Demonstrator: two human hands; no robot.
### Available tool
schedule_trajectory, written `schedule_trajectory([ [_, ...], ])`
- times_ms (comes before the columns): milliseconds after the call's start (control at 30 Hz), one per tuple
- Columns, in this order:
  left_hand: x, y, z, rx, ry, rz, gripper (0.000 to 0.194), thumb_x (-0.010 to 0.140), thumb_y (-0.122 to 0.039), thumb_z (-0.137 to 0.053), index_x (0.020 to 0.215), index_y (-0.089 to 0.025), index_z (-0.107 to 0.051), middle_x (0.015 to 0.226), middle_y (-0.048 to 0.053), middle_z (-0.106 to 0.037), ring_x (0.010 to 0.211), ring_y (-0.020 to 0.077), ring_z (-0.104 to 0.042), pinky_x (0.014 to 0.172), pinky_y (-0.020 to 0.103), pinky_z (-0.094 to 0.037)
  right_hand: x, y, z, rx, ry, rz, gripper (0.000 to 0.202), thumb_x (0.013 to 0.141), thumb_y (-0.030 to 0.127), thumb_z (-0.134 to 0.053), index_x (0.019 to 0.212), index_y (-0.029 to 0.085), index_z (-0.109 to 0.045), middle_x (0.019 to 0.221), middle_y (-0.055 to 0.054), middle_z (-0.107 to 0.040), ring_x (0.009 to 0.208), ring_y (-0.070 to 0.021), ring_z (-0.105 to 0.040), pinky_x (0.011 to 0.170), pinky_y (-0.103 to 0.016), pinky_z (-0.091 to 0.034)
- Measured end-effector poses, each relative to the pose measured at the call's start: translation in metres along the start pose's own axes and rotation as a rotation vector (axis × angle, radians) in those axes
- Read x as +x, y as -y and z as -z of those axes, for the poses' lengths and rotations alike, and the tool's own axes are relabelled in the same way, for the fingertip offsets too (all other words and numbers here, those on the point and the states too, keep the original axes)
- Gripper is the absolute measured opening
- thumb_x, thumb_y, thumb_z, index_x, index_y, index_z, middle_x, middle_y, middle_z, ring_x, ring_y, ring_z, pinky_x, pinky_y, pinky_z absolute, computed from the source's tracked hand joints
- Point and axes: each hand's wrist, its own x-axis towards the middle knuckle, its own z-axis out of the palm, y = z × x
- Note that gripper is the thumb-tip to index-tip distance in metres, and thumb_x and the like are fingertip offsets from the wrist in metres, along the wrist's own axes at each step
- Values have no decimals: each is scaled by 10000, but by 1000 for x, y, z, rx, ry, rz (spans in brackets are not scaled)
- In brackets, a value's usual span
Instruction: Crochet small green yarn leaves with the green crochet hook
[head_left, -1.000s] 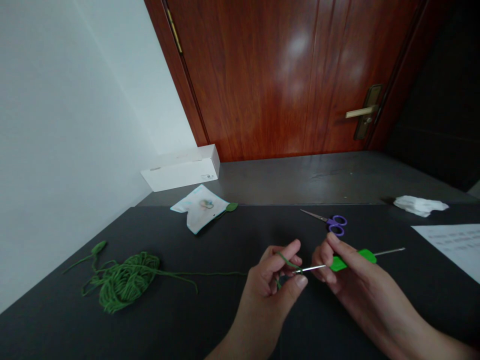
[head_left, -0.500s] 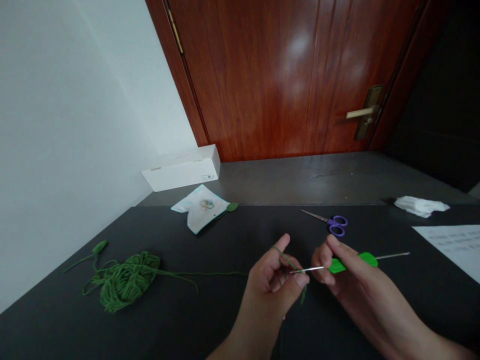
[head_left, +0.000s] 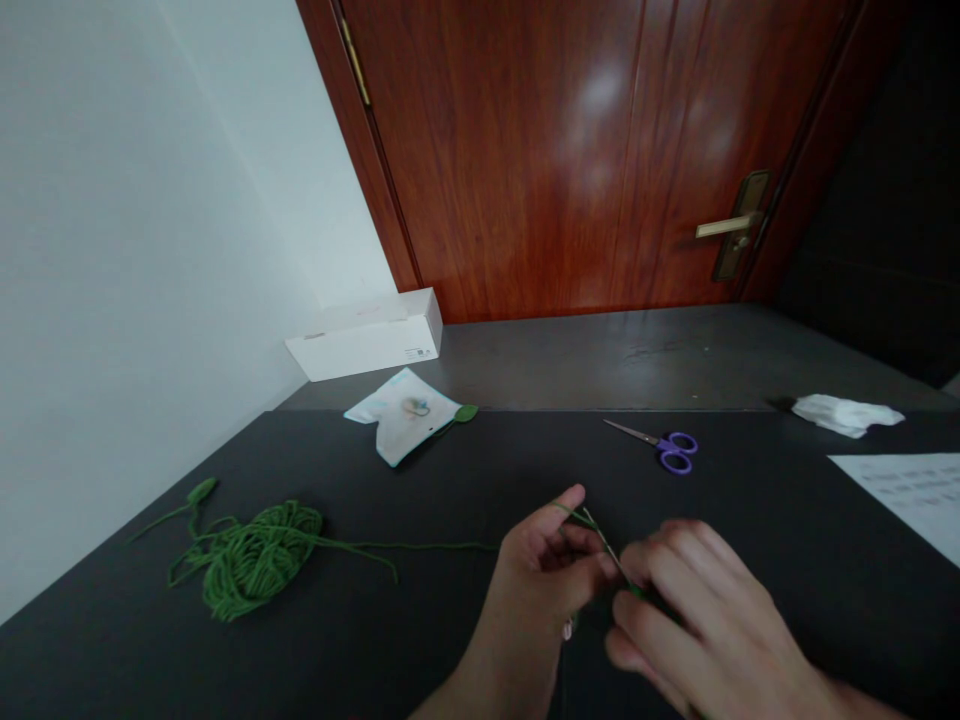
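Note:
My left hand (head_left: 544, 575) pinches green yarn, with a strand looped over its raised index finger. From that hand the yarn (head_left: 442, 546) runs left across the dark table to a loose green skein (head_left: 262, 560). My right hand (head_left: 697, 610) is closed round the green handle of a crochet hook (head_left: 602, 537); most of the handle is hidden by the fingers. The hook's metal shaft points up and left, its tip touching the strand near my left index finger. Below the left hand a small pale pinkish item (head_left: 568, 629) shows, too small to name.
Purple-handled scissors (head_left: 671, 450) lie beyond my right hand. A white pouch (head_left: 409, 418) with a green leaf-shaped piece (head_left: 466, 413) lies farther back, near a white box (head_left: 367, 340). At right are a crumpled white tissue (head_left: 847, 413) and a printed sheet (head_left: 907, 490).
My right hand has turned over and come down, swinging the hook from nearly level to pointing steeply up-left. The hook tip has moved up to the strand by my left index finger.

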Motion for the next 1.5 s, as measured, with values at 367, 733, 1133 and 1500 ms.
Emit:
schedule_trajectory([
  [367,-3,-18,7,-74,244,173,514,588,-49,-734,1099,-78,-682,667,12,-618,599,117,-564,706,302,-401,-13,-29,29,445,40,89,342,1002,316,-303,904,198,-608,720,-46,-659,675,-203,-593,713,-384,-441],
  [733,-1,-11,4,-78,174,95,555,594,-88,-751,1140,-79,-656,682,15,-631,622,127,-584,671,277,-400,4,-13,2,1164,-155,-828,450,986,342,-312,641,215,-572,593,2,-527,589,-157,-512,581,-282,-457],
  [1133,-3,-11,2,-117,218,161,573,553,-40,-761,1115,-104,-669,656,-10,-619,588,103,-539,665,275,-395,-6,-26,14,-56,43,411,400,1000,308,-349,796,182,-669,747,-67,-719,727,-207,-596,809,-407,-387],
  [1500,-1,-17,6,-112,268,175,486,563,-30,-704,1048,-70,-706,647,5,-602,564,115,-555,659,294,-414,3,-22,13,1134,-233,-719,425,969,315,-376,623,213,-601,534,1,-517,561,-158,-474,556,-292,-396],
])
